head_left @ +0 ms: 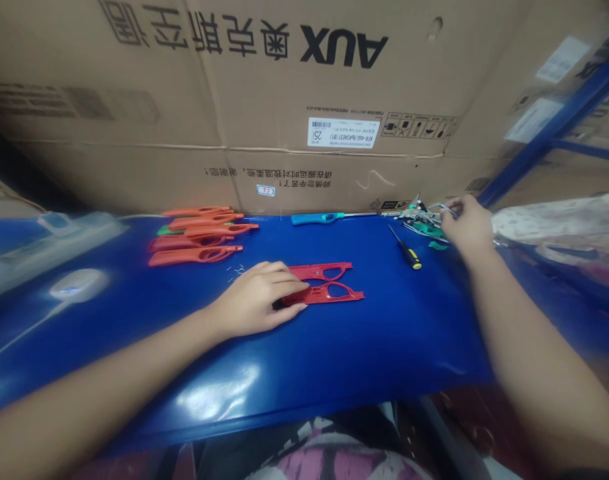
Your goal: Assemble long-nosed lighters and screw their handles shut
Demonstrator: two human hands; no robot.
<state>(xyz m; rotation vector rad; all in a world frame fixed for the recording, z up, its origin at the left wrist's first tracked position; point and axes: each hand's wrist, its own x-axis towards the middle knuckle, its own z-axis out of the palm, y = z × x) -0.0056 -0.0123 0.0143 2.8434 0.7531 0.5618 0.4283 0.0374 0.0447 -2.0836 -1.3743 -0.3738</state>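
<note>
My left hand (264, 297) lies over the left ends of two red lighter casing halves, its fingers and thumb closed on the nearer half (324, 293). The farther half (317, 272) lies just beyond, its loop-shaped trigger opening to the right. At the back right, my right hand (467, 223) pinches a thin, pale, rod-like piece (448, 209) above a heap of small parts (424, 220). A small screwdriver (409, 255) with a black and yellow handle lies left of that hand. Several tiny screws (236, 270) are scattered beyond my left hand.
Several orange-red lighter casings (197, 240) are stacked at the back left, with a green one among them. A blue long-nosed lighter (317, 219) lies along the back edge. Behind the blue tabletop (359, 353) stands a large cardboard box (264, 87). A blue metal post (549, 127) rises right.
</note>
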